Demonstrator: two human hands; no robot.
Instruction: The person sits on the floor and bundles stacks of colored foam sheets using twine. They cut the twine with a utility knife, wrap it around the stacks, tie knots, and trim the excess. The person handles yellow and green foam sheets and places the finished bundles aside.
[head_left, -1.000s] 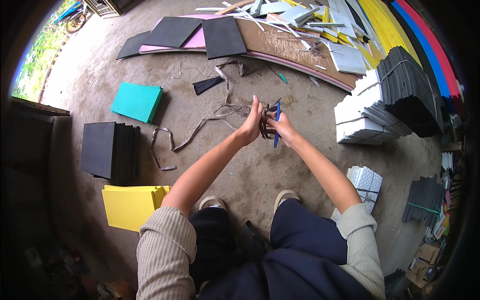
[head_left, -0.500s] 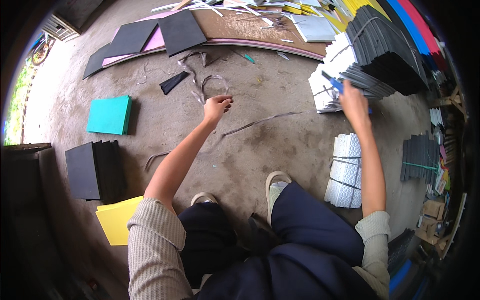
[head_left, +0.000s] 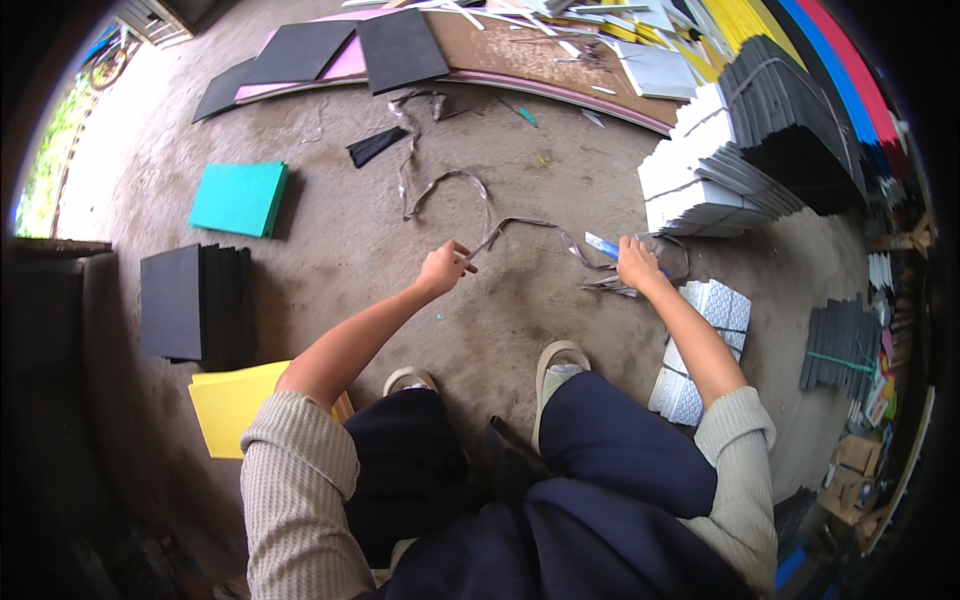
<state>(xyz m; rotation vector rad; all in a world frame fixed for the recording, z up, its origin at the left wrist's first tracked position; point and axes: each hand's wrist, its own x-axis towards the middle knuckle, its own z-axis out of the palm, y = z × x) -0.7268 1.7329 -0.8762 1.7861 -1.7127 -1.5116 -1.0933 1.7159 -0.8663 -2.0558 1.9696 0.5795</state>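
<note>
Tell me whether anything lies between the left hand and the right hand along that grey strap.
Nothing visible does. The left hand pinches one end of the long grey flat strap, which arcs over bare concrete floor to the right hand, which grips a blue-handled tool. The white bundled sheets lie beyond, to the right.

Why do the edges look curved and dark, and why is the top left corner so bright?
Head view: the fisheye lens bends straight edges and blackens the rim; daylight floods in top left, washing out the concrete floor; both hands, left hand and right hand, look sharp.
</note>
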